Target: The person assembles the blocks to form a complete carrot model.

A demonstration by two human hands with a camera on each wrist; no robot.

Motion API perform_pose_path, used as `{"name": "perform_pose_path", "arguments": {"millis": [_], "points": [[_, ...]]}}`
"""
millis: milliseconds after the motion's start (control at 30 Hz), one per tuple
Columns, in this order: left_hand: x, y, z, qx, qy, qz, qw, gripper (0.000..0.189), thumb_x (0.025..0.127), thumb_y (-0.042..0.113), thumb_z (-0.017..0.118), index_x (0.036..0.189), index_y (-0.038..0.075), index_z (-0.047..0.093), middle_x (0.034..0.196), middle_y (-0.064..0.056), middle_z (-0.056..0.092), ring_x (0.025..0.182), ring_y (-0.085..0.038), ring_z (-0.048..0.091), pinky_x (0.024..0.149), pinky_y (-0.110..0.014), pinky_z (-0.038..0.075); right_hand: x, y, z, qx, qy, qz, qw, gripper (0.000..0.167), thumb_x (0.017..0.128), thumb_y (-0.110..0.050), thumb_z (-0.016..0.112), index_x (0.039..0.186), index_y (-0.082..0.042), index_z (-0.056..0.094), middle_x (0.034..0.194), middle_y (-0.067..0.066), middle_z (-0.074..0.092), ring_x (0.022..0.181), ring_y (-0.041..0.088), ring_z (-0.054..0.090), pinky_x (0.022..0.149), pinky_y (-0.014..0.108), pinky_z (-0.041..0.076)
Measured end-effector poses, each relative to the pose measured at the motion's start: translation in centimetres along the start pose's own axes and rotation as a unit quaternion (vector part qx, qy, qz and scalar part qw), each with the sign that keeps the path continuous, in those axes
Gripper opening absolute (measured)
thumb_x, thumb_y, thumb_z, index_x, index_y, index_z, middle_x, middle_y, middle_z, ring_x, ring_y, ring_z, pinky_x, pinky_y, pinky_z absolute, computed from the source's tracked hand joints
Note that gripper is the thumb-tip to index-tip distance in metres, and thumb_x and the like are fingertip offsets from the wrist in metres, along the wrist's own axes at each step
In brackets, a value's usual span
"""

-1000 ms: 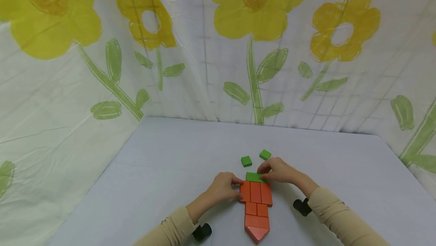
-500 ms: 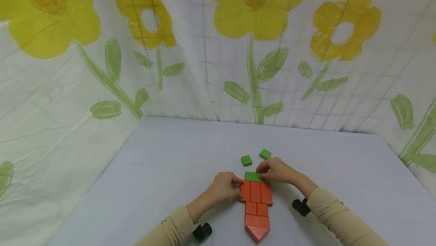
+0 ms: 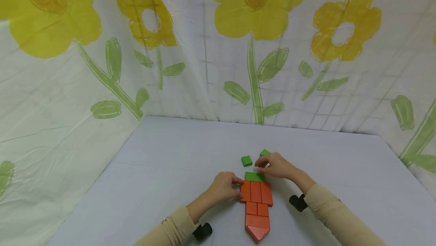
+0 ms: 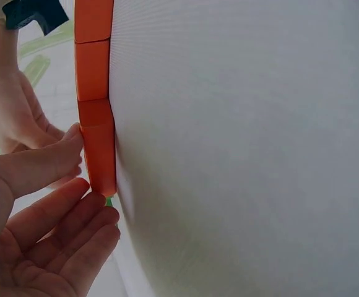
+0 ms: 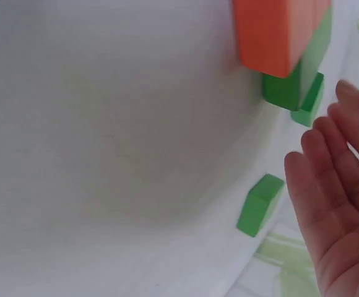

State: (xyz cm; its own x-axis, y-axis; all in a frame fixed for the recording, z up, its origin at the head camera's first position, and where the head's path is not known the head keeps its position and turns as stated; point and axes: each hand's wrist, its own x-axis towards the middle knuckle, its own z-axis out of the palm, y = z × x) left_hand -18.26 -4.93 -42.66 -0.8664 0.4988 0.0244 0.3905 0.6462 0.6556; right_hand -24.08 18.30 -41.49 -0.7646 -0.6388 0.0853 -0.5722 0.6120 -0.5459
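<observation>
Orange-red wooden blocks lie flat on the table in an arrow-like figure. My left hand (image 3: 223, 187) has thumb and index finger at the two ends of the left long red block (image 3: 245, 192), pinching it lightly. Its thumb also shows on that red block (image 4: 99, 151) in the left wrist view. A green rectangular block (image 3: 254, 177) lies across the far end of the three long red blocks. Just beyond it, my right hand (image 3: 277, 165) hovers with fingers loosely bent. The right wrist view shows its fingers apart from the green block (image 5: 300, 77), holding nothing.
Two small green blocks lie farther back, one (image 3: 246, 161) on the left and another (image 3: 264, 152) partly behind the right hand. Toward the near side, the figure ends in a red triangular block (image 3: 257, 233). A flowered curtain (image 3: 218, 68) hangs behind the table (image 3: 177, 147).
The green rectangular block shifted slightly left under the right fingers. My right hand then let go and moved up and away toward the small green blocks. The left hand stays in place.
</observation>
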Motion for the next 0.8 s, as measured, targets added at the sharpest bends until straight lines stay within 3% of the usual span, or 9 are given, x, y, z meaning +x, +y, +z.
{"name": "perform_pose_path", "arguments": {"millis": [267,467,633,800], "points": [[0.0,0.1,0.0,-0.002,0.002,0.001,1.0,0.037,0.07,0.01,0.086,0.103,0.0,0.075,0.097,-0.008,0.072,0.089,-0.018,0.064,0.074,-0.025,0.049,2.8,-0.8,-0.2,-0.028,0.012,0.064,0.9975,0.023,0.082,0.004,0.07,0.105,0.004,0.069,0.097,0.012,0.068,0.089,0.026,0.064,0.077,0.039,0.052],[-0.1,0.1,0.1,-0.01,0.005,0.002,0.9999,0.037,0.069,0.009,0.087,0.103,0.0,0.075,0.095,-0.008,0.072,0.087,-0.017,0.063,0.073,-0.025,0.049,3.9,-1.1,0.4,-0.058,-0.007,0.057,0.9966,0.036,0.076,0.013,0.068,0.111,0.008,0.066,0.107,0.019,0.067,0.097,0.034,0.062,0.082,0.042,0.052],[0.0,0.0,0.2,-0.007,0.005,-0.002,1.0,0.037,0.07,0.011,0.087,0.103,0.0,0.075,0.096,-0.007,0.072,0.087,-0.016,0.063,0.073,-0.024,0.048,4.1,-1.4,0.9,-0.104,0.0,0.035,0.994,0.029,0.078,0.011,0.067,0.107,0.008,0.067,0.101,0.017,0.067,0.096,0.034,0.061,0.084,0.044,0.05],[0.0,0.0,0.1,-0.001,0.008,0.0,1.0,0.037,0.069,0.011,0.087,0.103,0.001,0.075,0.095,-0.007,0.073,0.087,-0.015,0.063,0.072,-0.024,0.048,4.0,-1.5,1.0,-0.109,0.006,0.031,0.9935,0.027,0.078,0.012,0.067,0.104,0.006,0.069,0.098,0.014,0.066,0.096,0.033,0.061,0.086,0.045,0.049]]}}
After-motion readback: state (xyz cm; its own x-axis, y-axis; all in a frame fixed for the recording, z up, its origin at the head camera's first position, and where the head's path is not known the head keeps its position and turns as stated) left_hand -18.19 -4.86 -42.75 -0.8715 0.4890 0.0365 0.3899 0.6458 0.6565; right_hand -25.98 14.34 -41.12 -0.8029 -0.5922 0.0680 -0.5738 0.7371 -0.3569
